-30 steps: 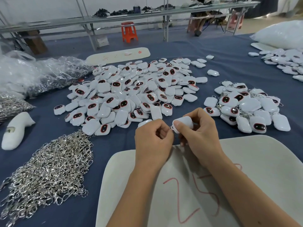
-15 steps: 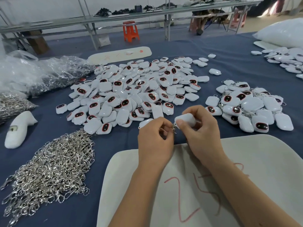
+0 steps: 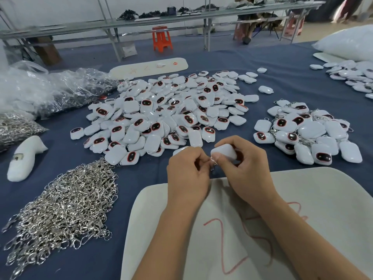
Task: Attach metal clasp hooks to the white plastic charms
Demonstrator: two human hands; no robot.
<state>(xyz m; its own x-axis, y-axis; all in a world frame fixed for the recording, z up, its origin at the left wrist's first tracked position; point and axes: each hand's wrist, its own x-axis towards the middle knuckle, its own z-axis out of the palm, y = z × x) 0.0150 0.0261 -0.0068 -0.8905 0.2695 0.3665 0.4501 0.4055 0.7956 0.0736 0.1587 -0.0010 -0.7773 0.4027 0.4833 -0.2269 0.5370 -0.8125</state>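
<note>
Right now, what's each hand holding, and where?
Right hand grips a white charm around its body. Left hand pinches a metal clasp hook at the charm's end.

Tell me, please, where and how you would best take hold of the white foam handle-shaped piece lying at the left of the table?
Probably grip the foam piece around its thick lower body, coming from above: it lies flat, and the narrow upper end tapers off.

White board [image 3: 302,199] under both wrists: hand-drawn red "25", partly covered by the right forearm. Far white board [image 3: 149,67] beyond the hands: small red marks, unreadable. Nothing else legible.
</note>
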